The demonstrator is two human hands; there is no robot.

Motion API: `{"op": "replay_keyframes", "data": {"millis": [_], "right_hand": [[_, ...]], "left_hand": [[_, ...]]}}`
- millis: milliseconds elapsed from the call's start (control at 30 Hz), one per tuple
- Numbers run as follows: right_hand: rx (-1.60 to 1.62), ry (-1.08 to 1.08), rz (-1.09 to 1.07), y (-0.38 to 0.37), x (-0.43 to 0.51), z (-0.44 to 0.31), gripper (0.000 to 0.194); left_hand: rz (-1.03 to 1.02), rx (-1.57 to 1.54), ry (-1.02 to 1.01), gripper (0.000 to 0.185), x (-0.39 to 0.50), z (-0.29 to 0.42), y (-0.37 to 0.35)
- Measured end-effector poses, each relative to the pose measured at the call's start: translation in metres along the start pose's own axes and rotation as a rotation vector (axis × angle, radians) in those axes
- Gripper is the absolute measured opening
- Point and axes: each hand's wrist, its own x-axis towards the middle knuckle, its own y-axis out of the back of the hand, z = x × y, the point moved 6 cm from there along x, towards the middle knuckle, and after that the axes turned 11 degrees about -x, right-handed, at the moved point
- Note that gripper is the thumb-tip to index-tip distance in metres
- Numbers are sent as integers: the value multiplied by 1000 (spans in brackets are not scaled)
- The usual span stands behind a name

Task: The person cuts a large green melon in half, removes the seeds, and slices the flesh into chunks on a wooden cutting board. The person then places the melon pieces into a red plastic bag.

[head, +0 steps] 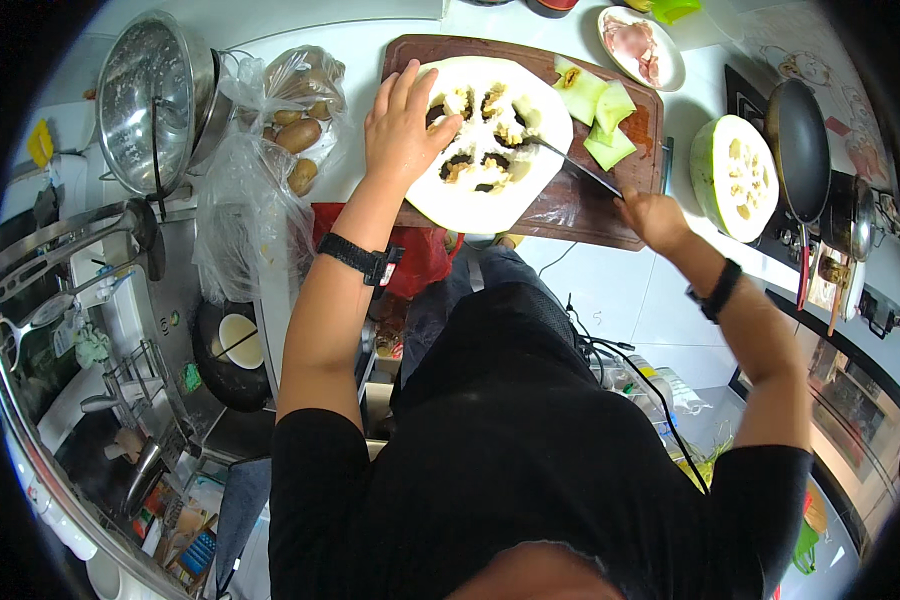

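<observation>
A large round slice of winter melon (480, 210), pale with hollows around its seedy core, lies on a brown cutting board (645, 127). Spread over its upper left part, my left hand (409, 127) rests on the flesh with nothing in its grip. My right hand (652, 217) is closed around a knife's handle; the dark knife blade (581, 166) reaches left to the melon's core, where its tip meets the flesh. Several green rind pieces (610, 146) are on the board to the right of the slice. Beyond the board's right edge stands a cut melon piece (709, 180), seeds facing right.
Raw meat (634, 45) sits on a white plate at the back right. A black frying pan (797, 150) is on the stove at the right. Plastic bags with potatoes (298, 136) lie left of the board, beside a large metal bowl (146, 105) and the sink with a dark wok (217, 375).
</observation>
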Motion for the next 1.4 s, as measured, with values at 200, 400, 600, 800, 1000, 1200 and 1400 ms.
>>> {"op": "replay_keyframes", "data": {"millis": [200, 400, 600, 800, 1000, 1200, 1400], "right_hand": [[99, 41, 350, 18, -29, 6, 22], [179, -28, 306, 77, -91, -19, 18], [145, -48, 16, 82, -72, -67, 20], [63, 36, -71, 43, -36, -94, 23], [213, -139, 12, -7, -42, -80, 31], [226, -174, 105, -11, -53, -63, 31], [173, -219, 45, 0, -66, -58, 29]], "left_hand": [[-21, 6, 40, 63, 2, -3, -4], [-25, 20, 56, 62, 3, -9, -9], [-18, 35, 51, 62, 3, -7, -7], [-21, 41, 80, 62, 1, -5, -7], [-9, 12, 101, 63, 1, -10, -9], [-42, 97, 62, 62, 1, -6, -10], [-7, 117, 11, 66, 0, 5, -9]]}}
